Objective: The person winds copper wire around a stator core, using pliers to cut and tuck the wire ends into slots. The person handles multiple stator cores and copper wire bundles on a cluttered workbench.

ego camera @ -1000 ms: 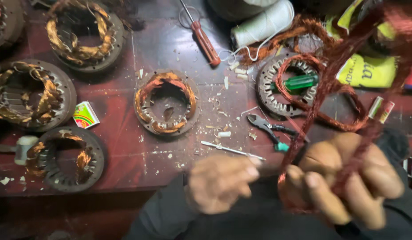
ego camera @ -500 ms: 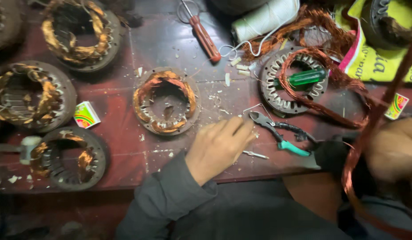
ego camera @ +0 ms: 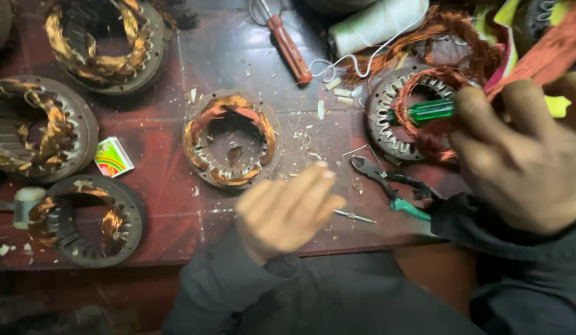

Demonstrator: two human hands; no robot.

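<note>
From the head camera, my right hand (ego camera: 527, 155) rises at three o'clock, fingers curled shut around a bundle of copper wire (ego camera: 549, 46) that runs from my grip up toward one o'clock and out of the frame. The wire is reddish-orange, many thin strands lying together as a coil, blurred at its upper end. My left hand (ego camera: 288, 208) hovers low at six o'clock, fingers loosely stretched and empty, tips pointing toward two o'clock, well apart from the wire.

Just beside those fingertips, at three o'clock of them, lies a thin metal needle (ego camera: 355, 216) on the red table (ego camera: 238, 56). Beyond it, pliers with green grips (ego camera: 392, 186) rest near my right sleeve. A wound stator ring (ego camera: 231, 138) sits at twelve o'clock of my left hand. Behind my right knuckles, a bare stator core (ego camera: 387, 118) carries a green-handled tool (ego camera: 429, 110), partly hidden by my hand. A red-handled screwdriver (ego camera: 288, 46) and a spool of white thread (ego camera: 375, 25) lie at twelve o'clock.
</note>
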